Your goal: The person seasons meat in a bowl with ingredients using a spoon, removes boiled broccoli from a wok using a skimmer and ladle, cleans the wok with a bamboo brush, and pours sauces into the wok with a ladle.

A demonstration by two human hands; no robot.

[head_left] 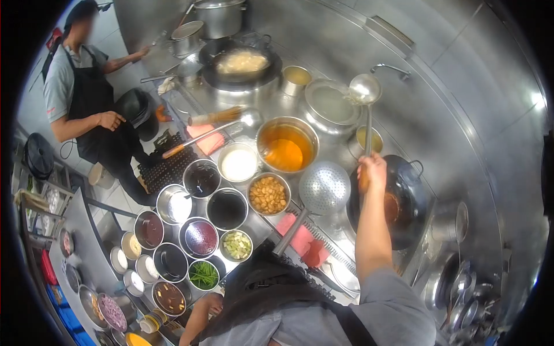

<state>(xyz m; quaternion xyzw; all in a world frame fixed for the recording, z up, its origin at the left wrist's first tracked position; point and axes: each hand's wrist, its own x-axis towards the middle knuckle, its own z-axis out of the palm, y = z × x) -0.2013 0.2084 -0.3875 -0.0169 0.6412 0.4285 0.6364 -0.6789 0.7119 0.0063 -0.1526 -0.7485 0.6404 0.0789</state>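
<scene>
My right hand (373, 169) is closed round the wooden grip of a long metal ladle (365, 89). The ladle's bowl points away from me, near a wall tap (393, 71). Below that hand and forearm sits a dark wok (411, 196) with a brownish patch at its bottom. My left hand (212, 302) hangs low by my apron, near a bowl of chopped green vegetables (203, 275) and a pot of brown sauce (169, 298). Its fingers are small and partly hidden, so its grip is unclear. A perforated skimmer (324, 187) lies between the wok and a pot of browned cubes (269, 195).
A pot of orange liquid (287, 145) and several sauce containers stand in front of me. Another wok (241, 60) holds pale food at the back. A co-worker (86, 92) stands at the left. Pink cloths (294, 233) lie along the counter edge.
</scene>
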